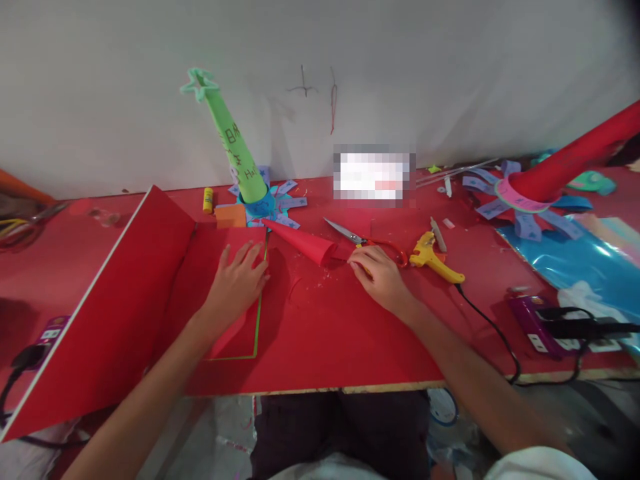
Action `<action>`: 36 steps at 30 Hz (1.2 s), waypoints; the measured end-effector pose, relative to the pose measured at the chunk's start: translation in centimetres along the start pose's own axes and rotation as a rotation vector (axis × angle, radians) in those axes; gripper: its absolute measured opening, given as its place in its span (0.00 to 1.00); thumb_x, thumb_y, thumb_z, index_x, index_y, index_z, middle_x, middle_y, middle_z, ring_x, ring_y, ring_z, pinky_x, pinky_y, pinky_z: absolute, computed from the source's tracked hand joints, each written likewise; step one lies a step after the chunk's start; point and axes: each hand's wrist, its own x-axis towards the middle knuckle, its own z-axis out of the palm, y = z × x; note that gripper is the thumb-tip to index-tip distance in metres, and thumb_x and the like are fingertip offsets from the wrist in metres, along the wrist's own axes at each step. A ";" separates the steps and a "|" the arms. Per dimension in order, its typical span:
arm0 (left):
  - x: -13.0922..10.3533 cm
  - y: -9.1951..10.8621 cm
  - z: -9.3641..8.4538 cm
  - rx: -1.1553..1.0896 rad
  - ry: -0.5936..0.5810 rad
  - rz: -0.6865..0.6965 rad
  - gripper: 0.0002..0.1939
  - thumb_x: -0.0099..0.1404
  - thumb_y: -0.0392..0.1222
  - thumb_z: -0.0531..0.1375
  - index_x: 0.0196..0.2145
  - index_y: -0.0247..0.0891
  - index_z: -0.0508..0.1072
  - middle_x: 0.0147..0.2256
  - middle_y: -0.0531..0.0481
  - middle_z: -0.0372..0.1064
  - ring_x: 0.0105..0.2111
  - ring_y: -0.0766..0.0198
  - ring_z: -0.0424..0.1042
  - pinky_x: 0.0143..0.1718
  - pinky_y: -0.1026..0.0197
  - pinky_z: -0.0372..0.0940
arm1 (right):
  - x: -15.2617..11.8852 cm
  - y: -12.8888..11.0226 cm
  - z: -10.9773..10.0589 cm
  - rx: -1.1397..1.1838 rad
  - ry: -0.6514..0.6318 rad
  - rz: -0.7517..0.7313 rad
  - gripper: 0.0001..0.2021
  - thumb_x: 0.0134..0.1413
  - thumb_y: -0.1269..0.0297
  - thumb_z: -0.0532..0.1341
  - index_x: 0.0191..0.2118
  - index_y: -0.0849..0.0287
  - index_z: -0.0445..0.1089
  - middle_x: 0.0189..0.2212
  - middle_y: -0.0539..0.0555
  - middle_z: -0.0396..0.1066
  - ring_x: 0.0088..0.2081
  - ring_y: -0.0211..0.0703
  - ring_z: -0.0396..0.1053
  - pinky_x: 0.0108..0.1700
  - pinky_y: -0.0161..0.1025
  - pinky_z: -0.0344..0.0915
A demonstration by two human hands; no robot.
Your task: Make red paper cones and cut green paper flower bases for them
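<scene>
The larger red cone (575, 157), well right of the small red cone, is rolled and set in a pink collar (525, 203) with purple strips fanning out. The green cone (237, 147), just left of and beyond the small one, looks complete: upright, lettered, seated in a blue collar (259, 205) and topped with a star (200, 84). The small red cone (306, 245) itself is rolled but lies on its side, with no collar or star, its open mouth toward your right hand.

Your left hand (237, 287), left of the small cone, is released, fingers spread on a red sheet (195, 267). Your right hand (383, 277) is close to its mouth, fingers drawn together over the scissors (350, 233); you can't tell from here whether they grasp anything.

Behind the small cone rises a plain pale wall (425, 80). Under it spreads the red tabletop (320, 353), flecked with scraps around the cone. A white-edged red panel (110, 300) stands tilted to its left, and a shiny blue sheet (585, 260) lies far right. Nearer on that side is a purple power strip (537, 327); a yellow glue gun (437, 260) is just past the scissors, and a glue stick (208, 200) sits left of the green cone.
</scene>
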 end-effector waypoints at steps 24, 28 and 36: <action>3.4 0.0 0.3 -0.114 -0.100 -0.173 0.35 0.74 0.34 0.49 0.77 0.38 0.59 0.74 0.31 0.60 0.65 0.33 0.71 0.48 0.35 0.79 | 0.3 0.1 0.2 -0.024 -0.096 -0.010 0.11 0.76 0.67 0.56 0.43 0.52 0.76 0.42 0.57 0.80 0.46 0.53 0.76 0.51 0.50 0.72; 4.2 0.5 -0.8 -0.075 -0.179 -0.181 0.34 0.75 0.33 0.46 0.76 0.37 0.62 0.73 0.26 0.60 0.58 0.28 0.75 0.45 0.31 0.78 | 0.4 0.3 0.0 -0.028 -0.090 0.009 0.11 0.76 0.68 0.57 0.43 0.53 0.76 0.42 0.57 0.80 0.47 0.53 0.76 0.51 0.49 0.71; 5.2 0.8 -0.3 -0.069 -0.123 -0.271 0.35 0.78 0.40 0.46 0.79 0.34 0.56 0.64 0.20 0.68 0.57 0.25 0.73 0.47 0.32 0.74 | 0.5 0.3 -0.3 -0.024 -0.119 0.002 0.15 0.80 0.57 0.55 0.42 0.52 0.77 0.42 0.57 0.80 0.46 0.52 0.75 0.52 0.49 0.70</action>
